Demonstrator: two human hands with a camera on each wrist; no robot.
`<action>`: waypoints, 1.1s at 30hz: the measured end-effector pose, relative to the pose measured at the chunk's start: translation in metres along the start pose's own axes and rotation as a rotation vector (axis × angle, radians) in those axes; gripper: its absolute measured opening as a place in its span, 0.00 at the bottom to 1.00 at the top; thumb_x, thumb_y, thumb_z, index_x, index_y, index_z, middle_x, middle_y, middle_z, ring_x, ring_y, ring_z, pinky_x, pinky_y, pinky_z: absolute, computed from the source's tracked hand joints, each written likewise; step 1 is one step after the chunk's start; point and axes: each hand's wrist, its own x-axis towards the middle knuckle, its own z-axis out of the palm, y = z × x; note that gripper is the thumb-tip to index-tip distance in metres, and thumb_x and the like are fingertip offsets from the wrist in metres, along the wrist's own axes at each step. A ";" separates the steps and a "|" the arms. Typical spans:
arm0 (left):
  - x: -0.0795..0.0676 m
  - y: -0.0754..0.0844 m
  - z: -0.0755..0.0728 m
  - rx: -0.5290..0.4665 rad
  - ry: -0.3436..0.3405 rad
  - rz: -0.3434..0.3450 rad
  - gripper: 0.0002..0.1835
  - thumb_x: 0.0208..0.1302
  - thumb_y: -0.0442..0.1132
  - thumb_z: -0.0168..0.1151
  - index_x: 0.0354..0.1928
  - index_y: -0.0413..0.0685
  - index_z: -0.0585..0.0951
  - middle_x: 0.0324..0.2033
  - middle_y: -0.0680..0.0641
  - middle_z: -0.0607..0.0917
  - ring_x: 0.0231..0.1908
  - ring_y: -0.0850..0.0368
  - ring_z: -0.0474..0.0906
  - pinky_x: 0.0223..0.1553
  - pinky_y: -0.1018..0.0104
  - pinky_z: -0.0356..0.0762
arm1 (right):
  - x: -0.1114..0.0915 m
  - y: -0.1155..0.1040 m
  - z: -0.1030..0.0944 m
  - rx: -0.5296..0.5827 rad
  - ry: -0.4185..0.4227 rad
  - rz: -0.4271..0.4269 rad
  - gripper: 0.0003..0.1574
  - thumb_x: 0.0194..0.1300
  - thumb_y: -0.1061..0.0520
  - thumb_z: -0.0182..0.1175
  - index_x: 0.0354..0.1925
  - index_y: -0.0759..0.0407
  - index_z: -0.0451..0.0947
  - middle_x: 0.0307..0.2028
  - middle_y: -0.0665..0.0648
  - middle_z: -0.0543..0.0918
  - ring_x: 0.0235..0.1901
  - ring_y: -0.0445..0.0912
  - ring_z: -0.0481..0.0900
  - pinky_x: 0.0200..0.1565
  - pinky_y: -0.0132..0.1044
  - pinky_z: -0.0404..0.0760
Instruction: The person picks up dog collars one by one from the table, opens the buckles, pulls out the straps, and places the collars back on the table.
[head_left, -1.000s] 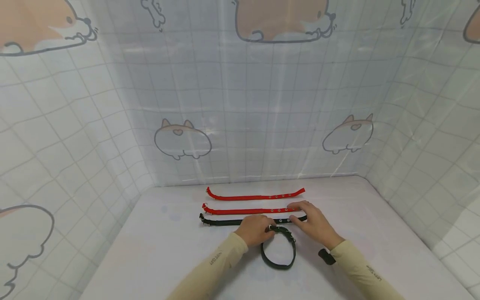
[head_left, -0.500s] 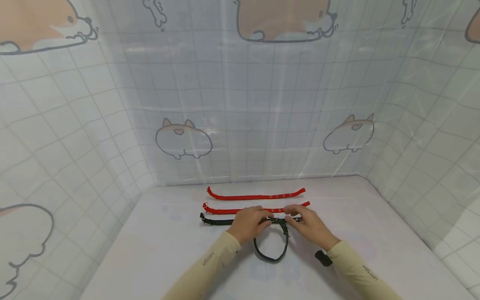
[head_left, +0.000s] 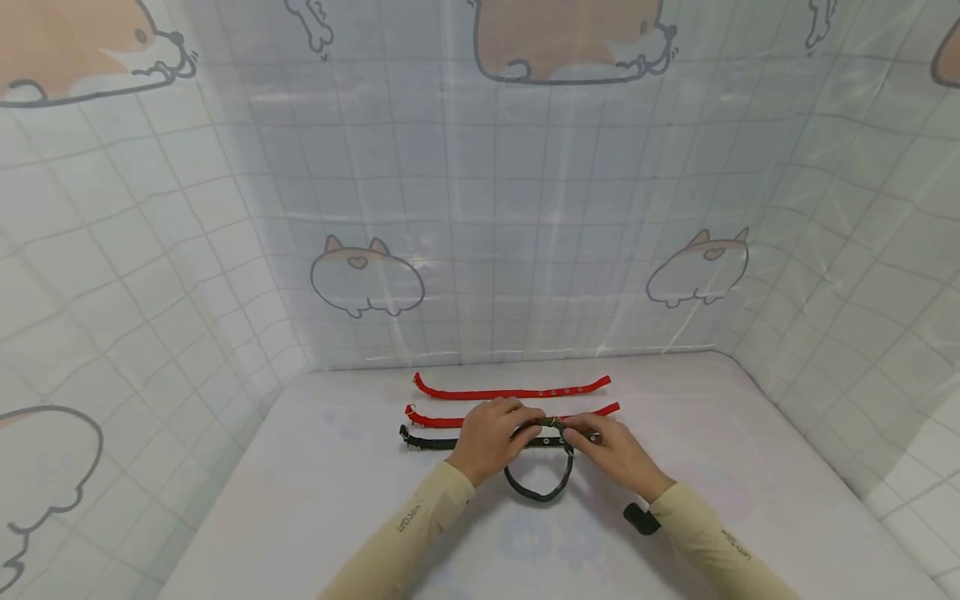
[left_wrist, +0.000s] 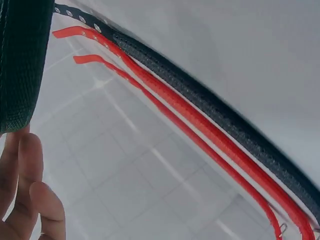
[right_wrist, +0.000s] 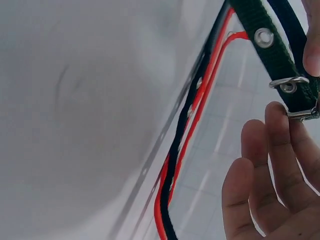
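Note:
A dark green dog collar [head_left: 538, 497], bent into a loop, hangs between my two hands above the table. My left hand [head_left: 491, 442] pinches its upper left side; in the left wrist view the woven band [left_wrist: 20, 65] comes down to the fingertips. At the loop's upper right, my right hand [head_left: 618, 454] holds the buckle end. The right wrist view shows a metal eyelet [right_wrist: 264, 37], a ring-like metal keeper [right_wrist: 289, 81] and the buckle [right_wrist: 302, 115] against those fingers. The strap's tip is partly hidden by the hands.
Behind the hands lie a straight black collar [head_left: 435, 444], a red collar [head_left: 438, 422] and a farther red collar [head_left: 480, 395], roughly parallel on the white table [head_left: 300, 500]. A curtain-like sheet [head_left: 525, 208] with dog drawings rises behind. A black device [head_left: 642, 519] sits at the right wrist.
Both hands have moved slightly left and away from me, lifting the green collar loop along. The right hand has come from the straight collars' ends to the loop's buckle. The other collars stay put.

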 end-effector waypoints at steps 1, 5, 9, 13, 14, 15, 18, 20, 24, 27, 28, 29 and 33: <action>0.000 0.000 -0.001 0.003 0.013 0.008 0.12 0.66 0.50 0.71 0.50 0.61 0.88 0.38 0.58 0.85 0.38 0.62 0.80 0.39 0.67 0.80 | 0.000 -0.001 0.000 0.007 0.000 0.005 0.18 0.72 0.47 0.63 0.54 0.54 0.83 0.44 0.47 0.87 0.40 0.42 0.83 0.43 0.36 0.82; -0.001 -0.001 -0.004 -0.007 0.042 0.014 0.13 0.65 0.50 0.71 0.50 0.61 0.88 0.38 0.58 0.85 0.39 0.62 0.79 0.39 0.69 0.80 | 0.002 -0.004 0.001 0.038 0.013 0.010 0.17 0.71 0.45 0.64 0.51 0.53 0.84 0.43 0.46 0.87 0.41 0.42 0.83 0.46 0.37 0.82; -0.004 -0.002 -0.005 -0.046 0.051 -0.008 0.14 0.65 0.51 0.71 0.52 0.61 0.87 0.39 0.58 0.85 0.40 0.62 0.79 0.39 0.69 0.80 | 0.003 -0.006 0.002 0.065 0.028 0.012 0.16 0.71 0.45 0.65 0.50 0.52 0.84 0.43 0.48 0.87 0.42 0.42 0.84 0.47 0.38 0.82; -0.006 -0.003 -0.006 -0.078 0.042 -0.040 0.17 0.67 0.53 0.69 0.55 0.61 0.86 0.41 0.58 0.84 0.41 0.62 0.78 0.40 0.69 0.80 | 0.002 -0.010 0.003 0.098 0.032 0.024 0.15 0.70 0.45 0.65 0.49 0.50 0.83 0.43 0.49 0.87 0.42 0.42 0.84 0.47 0.38 0.82; -0.006 -0.004 -0.006 -0.085 0.042 -0.047 0.17 0.67 0.54 0.69 0.55 0.61 0.86 0.41 0.58 0.84 0.41 0.63 0.78 0.40 0.69 0.80 | 0.002 -0.011 0.003 0.103 0.034 0.025 0.14 0.70 0.45 0.65 0.49 0.49 0.83 0.42 0.49 0.87 0.42 0.41 0.84 0.47 0.38 0.82; -0.007 -0.004 -0.006 -0.095 0.039 -0.055 0.18 0.67 0.55 0.68 0.56 0.61 0.85 0.42 0.58 0.84 0.42 0.63 0.79 0.41 0.69 0.80 | 0.001 -0.012 0.003 0.109 0.035 0.022 0.14 0.70 0.45 0.65 0.49 0.48 0.83 0.42 0.49 0.87 0.42 0.42 0.84 0.47 0.38 0.82; -0.007 -0.003 -0.008 -0.139 0.020 -0.078 0.21 0.67 0.58 0.66 0.58 0.61 0.84 0.45 0.58 0.85 0.45 0.63 0.79 0.44 0.68 0.81 | 0.001 -0.016 0.004 0.107 0.040 -0.006 0.13 0.70 0.45 0.66 0.49 0.47 0.83 0.42 0.48 0.87 0.41 0.42 0.84 0.45 0.39 0.83; -0.006 -0.002 -0.010 -0.186 0.001 -0.090 0.23 0.67 0.60 0.66 0.59 0.61 0.84 0.48 0.58 0.86 0.47 0.63 0.80 0.46 0.66 0.81 | 0.001 -0.017 0.005 0.099 0.038 -0.032 0.13 0.70 0.44 0.65 0.49 0.47 0.83 0.42 0.46 0.87 0.41 0.41 0.84 0.45 0.38 0.83; -0.004 0.000 -0.014 -0.295 -0.072 -0.120 0.24 0.68 0.62 0.63 0.61 0.61 0.83 0.51 0.61 0.86 0.49 0.65 0.80 0.49 0.65 0.80 | 0.001 -0.018 0.007 0.098 0.023 -0.077 0.14 0.71 0.45 0.65 0.50 0.47 0.83 0.43 0.43 0.87 0.42 0.41 0.84 0.45 0.39 0.83; -0.003 0.001 -0.015 -0.354 -0.119 -0.134 0.22 0.69 0.61 0.61 0.59 0.62 0.84 0.49 0.63 0.86 0.47 0.68 0.80 0.49 0.66 0.80 | 0.001 -0.020 0.008 0.113 0.009 -0.103 0.13 0.72 0.46 0.64 0.51 0.46 0.83 0.43 0.42 0.87 0.43 0.42 0.85 0.44 0.39 0.83; -0.003 0.001 -0.016 -0.368 -0.130 -0.139 0.21 0.69 0.61 0.61 0.58 0.63 0.84 0.49 0.64 0.86 0.47 0.68 0.80 0.48 0.66 0.80 | 0.001 -0.020 0.008 0.120 0.005 -0.112 0.13 0.72 0.46 0.64 0.51 0.47 0.83 0.44 0.43 0.87 0.43 0.42 0.85 0.44 0.40 0.83; -0.003 0.001 -0.016 -0.383 -0.139 -0.146 0.20 0.70 0.60 0.61 0.57 0.63 0.85 0.49 0.64 0.86 0.46 0.68 0.79 0.47 0.65 0.80 | 0.001 -0.020 0.009 0.124 0.003 -0.121 0.13 0.72 0.47 0.63 0.52 0.47 0.83 0.44 0.43 0.87 0.43 0.42 0.85 0.44 0.40 0.83; -0.004 0.001 -0.018 -0.431 -0.157 -0.182 0.18 0.69 0.59 0.62 0.54 0.64 0.86 0.47 0.65 0.86 0.45 0.69 0.79 0.46 0.60 0.82 | 0.001 -0.021 0.010 0.124 0.007 -0.143 0.12 0.73 0.49 0.63 0.52 0.48 0.82 0.44 0.44 0.87 0.42 0.42 0.85 0.43 0.39 0.84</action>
